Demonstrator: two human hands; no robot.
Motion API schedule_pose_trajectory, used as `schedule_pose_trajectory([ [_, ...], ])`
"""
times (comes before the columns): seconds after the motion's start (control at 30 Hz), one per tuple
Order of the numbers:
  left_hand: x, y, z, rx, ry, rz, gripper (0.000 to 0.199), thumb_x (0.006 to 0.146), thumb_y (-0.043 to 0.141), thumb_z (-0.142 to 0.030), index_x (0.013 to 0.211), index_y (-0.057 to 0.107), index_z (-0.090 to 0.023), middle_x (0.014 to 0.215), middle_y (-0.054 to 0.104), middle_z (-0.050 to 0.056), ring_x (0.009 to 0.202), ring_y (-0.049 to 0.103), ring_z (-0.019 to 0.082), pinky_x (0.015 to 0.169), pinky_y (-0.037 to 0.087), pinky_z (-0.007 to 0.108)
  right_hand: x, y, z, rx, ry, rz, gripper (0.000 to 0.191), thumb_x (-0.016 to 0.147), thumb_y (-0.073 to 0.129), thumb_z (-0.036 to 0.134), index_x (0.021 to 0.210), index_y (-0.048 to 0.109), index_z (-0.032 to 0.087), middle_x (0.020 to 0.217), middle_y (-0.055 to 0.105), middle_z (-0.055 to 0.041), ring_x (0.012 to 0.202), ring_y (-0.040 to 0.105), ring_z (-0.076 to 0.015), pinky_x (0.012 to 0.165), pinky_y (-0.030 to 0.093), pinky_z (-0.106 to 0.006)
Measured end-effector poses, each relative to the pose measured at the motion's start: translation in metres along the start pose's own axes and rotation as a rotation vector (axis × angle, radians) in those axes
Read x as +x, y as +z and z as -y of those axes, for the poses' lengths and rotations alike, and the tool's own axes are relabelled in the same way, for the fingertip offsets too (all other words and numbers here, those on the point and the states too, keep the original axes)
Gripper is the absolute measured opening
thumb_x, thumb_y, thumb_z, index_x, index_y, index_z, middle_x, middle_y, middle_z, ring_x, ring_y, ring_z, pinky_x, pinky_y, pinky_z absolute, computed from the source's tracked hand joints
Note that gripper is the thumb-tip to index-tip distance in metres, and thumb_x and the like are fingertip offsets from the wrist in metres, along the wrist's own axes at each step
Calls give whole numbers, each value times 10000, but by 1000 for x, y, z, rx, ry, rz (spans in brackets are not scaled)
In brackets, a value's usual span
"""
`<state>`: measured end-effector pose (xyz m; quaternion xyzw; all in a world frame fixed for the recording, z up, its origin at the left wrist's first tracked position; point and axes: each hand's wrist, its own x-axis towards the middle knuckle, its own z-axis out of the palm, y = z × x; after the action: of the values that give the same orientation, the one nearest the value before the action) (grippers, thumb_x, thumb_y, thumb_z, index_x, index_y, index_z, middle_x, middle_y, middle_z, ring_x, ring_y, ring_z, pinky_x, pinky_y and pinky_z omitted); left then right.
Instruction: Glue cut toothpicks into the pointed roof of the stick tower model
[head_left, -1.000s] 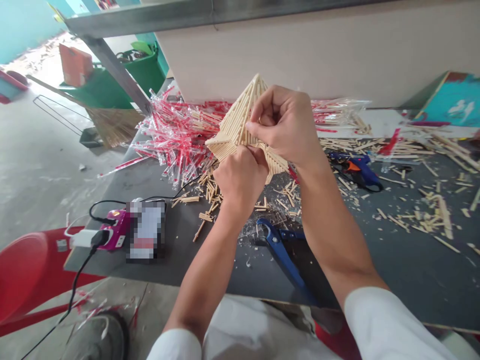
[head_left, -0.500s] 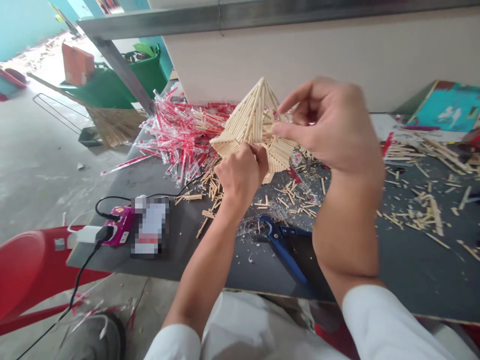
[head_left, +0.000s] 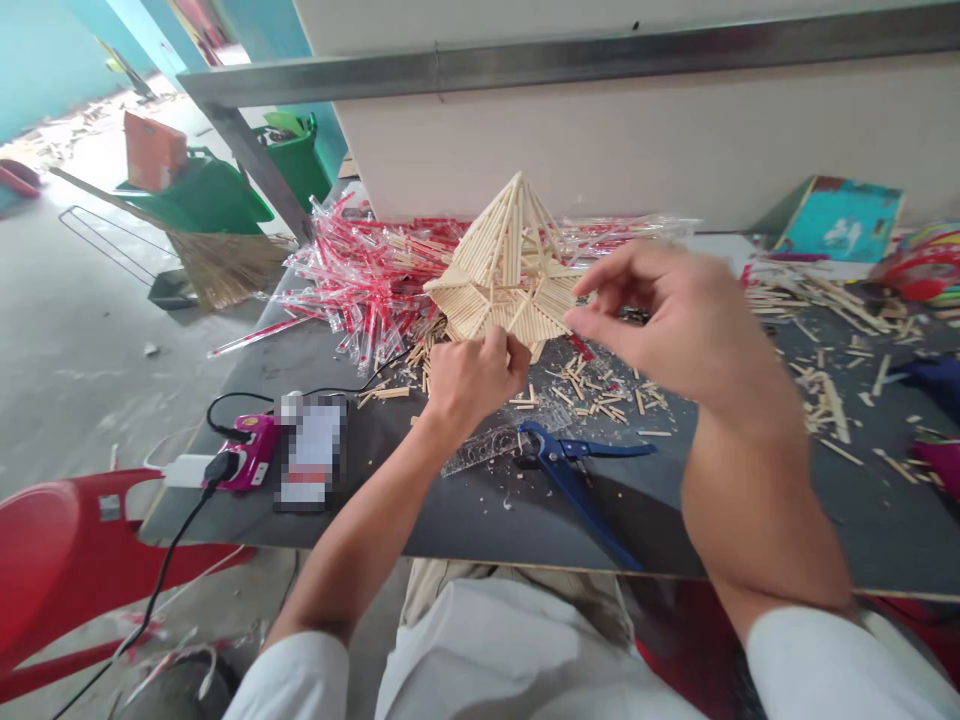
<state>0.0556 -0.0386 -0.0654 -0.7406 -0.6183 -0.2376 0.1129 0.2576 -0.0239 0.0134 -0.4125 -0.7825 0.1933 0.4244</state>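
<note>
A star-shaped piece built of thin wooden sticks (head_left: pixel 510 250) is held up over the dark table, its tallest point upward. My left hand (head_left: pixel 480 375) grips its lower edge with closed fingers. Beside the star's right side is my right hand (head_left: pixel 649 320), thumb and fingers curved and apart, slightly blurred, with nothing visible between them. Below lie a blue plier-like cutter (head_left: pixel 574 490), a clear ruler (head_left: pixel 484 447) and scattered short stick pieces (head_left: pixel 589 390).
Red-and-clear wrappers (head_left: pixel 360 270) are heaped behind the star. A phone (head_left: pixel 311 455) and a pink power strip (head_left: pixel 251 450) with cables lie at the left. More sticks (head_left: pixel 829 400) and a turquoise board (head_left: pixel 840 220) are at the right. A metal bar (head_left: pixel 525 72) spans the back.
My right hand has moved down and right, away from the star's upper part. The star is turned to show more of its lower points. The camera view has shifted slightly.
</note>
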Motion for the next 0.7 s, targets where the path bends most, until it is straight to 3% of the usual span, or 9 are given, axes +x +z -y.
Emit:
schedule_pose_trajectory([
  [0.13,-31,-3,5,-53,276,52,356,996,426,-288,745,657,-187,550,653,26,515,632,157,505,266,293,-42,28,-24,-66,37,125,202,885,768,363,1029,678,254,957,670,-48,760,659,-197,736,559,-400],
  [0.23,-47,0,9,-75,433,90,346,983,430,-276,730,647,-184,525,628,17,478,607,155,494,274,290,-75,42,-41,102,128,221,312,916,736,424,1184,661,282,1033,701,-54,822,701,-204,757,586,-369],
  [0.37,-58,10,11,-140,589,142,342,952,457,-313,701,654,-190,510,614,21,484,608,163,492,288,285,-101,54,-48,286,226,428,161,965,666,435,1016,681,283,731,696,17,608,663,-177,604,522,-316],
  [0.47,-63,16,13,-163,636,161,331,942,460,-316,727,676,-187,542,644,36,509,626,177,504,313,294,-108,60,-47,243,170,492,202,996,613,442,944,685,260,689,690,14,595,645,-172,612,488,-302],
  [0.7,-69,26,16,-135,605,175,347,944,456,-331,741,693,-180,545,649,61,500,623,196,511,313,301,-111,75,-52,209,65,444,365,1058,484,431,780,595,224,671,648,10,604,607,-146,653,444,-272],
])
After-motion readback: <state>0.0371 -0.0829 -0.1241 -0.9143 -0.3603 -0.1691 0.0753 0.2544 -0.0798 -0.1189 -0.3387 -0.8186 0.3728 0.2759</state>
